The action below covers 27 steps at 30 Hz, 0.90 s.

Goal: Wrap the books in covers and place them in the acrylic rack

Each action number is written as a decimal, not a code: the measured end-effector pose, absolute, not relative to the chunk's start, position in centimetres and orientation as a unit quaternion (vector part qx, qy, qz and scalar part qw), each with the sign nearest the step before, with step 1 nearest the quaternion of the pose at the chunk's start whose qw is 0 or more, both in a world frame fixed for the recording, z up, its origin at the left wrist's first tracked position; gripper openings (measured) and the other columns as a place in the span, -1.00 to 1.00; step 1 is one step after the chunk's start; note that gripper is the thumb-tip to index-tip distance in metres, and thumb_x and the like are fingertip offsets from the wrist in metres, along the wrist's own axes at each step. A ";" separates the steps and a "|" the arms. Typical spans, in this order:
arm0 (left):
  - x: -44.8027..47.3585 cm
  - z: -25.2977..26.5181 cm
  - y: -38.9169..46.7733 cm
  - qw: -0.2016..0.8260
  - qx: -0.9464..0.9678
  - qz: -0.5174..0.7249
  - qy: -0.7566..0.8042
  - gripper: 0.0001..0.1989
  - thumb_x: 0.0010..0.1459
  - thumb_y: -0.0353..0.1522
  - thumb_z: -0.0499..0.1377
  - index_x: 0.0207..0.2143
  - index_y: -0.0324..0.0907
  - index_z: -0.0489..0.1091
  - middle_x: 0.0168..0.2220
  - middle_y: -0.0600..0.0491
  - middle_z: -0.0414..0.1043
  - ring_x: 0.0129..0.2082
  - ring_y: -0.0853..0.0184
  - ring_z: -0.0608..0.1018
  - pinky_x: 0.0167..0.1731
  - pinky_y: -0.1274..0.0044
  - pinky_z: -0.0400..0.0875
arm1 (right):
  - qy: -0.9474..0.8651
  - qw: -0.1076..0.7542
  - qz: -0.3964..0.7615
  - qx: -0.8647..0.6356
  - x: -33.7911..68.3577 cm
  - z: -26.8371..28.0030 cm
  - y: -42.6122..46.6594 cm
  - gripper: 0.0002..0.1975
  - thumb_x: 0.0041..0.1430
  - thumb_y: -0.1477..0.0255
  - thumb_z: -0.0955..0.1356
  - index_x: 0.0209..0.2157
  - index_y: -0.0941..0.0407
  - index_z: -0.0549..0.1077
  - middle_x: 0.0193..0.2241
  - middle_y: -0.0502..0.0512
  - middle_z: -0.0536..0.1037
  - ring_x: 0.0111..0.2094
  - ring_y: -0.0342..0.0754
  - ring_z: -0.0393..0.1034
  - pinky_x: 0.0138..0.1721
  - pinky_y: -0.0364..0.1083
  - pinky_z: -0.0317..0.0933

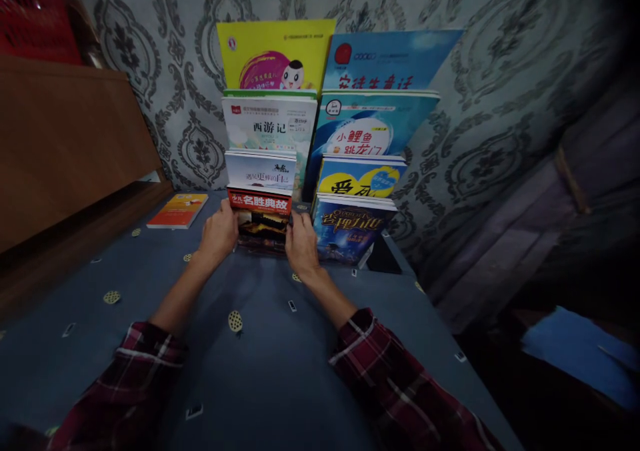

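A book with a red-and-dark cover (pixel 263 221) stands upright at the front of the left stack. My left hand (pixel 220 231) grips its left edge, and my right hand (pixel 302 243) has closed on its right edge. Right behind it rise a pale book (pixel 260 171), a white-covered book (pixel 273 121) and a tall yellow book (pixel 275 51), in stepped rows. Just right of my right hand, a dark blue book (pixel 350 231) fronts the second stack. Behind that one are a yellow-and-blue book (pixel 360 176), a teal book (pixel 373 124) and a blue book (pixel 393 57).
An orange book (pixel 178 211) lies flat on the dark blue patterned cloth (pixel 260 384), left of the stacks. A brown wooden panel (pixel 70 151) borders the left side. Patterned wallpaper (pixel 193 124) is close behind the books. A blue item (pixel 580 351) lies at the lower right.
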<state>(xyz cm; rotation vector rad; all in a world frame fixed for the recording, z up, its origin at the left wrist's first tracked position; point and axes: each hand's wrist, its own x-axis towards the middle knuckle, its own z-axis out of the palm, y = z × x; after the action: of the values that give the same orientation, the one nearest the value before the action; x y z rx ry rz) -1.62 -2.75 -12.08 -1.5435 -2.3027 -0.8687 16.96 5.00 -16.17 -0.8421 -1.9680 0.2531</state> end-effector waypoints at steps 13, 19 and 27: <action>-2.3 -12.3 -2.7 0.173 -0.544 -0.309 -0.761 -0.91 0.30 -0.40 0.06 -0.16 -0.15 0.33 -0.14 -0.16 0.47 -0.06 0.03 0.55 -0.07 0.32 0.42 | -0.805 0.468 0.091 -0.352 17.1 -16.4 5.1 -0.53 0.29 0.60 0.16 0.17 0.18 0.41 -0.10 0.32 0.56 -0.12 0.16 0.44 -0.07 0.10 0.36; -2.1 -12.5 -2.6 0.161 -0.533 -0.327 -0.764 -0.90 0.29 -0.42 0.06 -0.16 -0.15 0.33 -0.14 -0.15 0.49 -0.08 0.03 0.56 -0.11 0.34 0.42 | -0.812 0.452 0.072 -0.362 17.0 -16.5 5.2 -0.46 0.28 0.62 0.14 0.24 0.22 0.36 -0.13 0.35 0.54 -0.17 0.17 0.44 -0.12 0.10 0.38; -2.1 -12.4 -2.5 0.151 -0.540 -0.336 -0.757 -0.87 0.29 -0.44 0.03 -0.15 -0.18 0.34 -0.15 -0.17 0.49 -0.10 0.03 0.56 -0.11 0.33 0.41 | -0.817 0.434 0.064 -0.375 16.9 -16.3 5.1 -0.47 0.31 0.59 0.13 0.26 0.29 0.33 -0.12 0.41 0.54 -0.16 0.20 0.46 -0.11 0.16 0.40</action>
<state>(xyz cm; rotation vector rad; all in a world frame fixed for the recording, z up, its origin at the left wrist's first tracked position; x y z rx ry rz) -2.07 -2.53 -12.44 -1.5497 -2.1750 -0.9636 16.89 5.12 -16.27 -0.9334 -2.0337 0.1598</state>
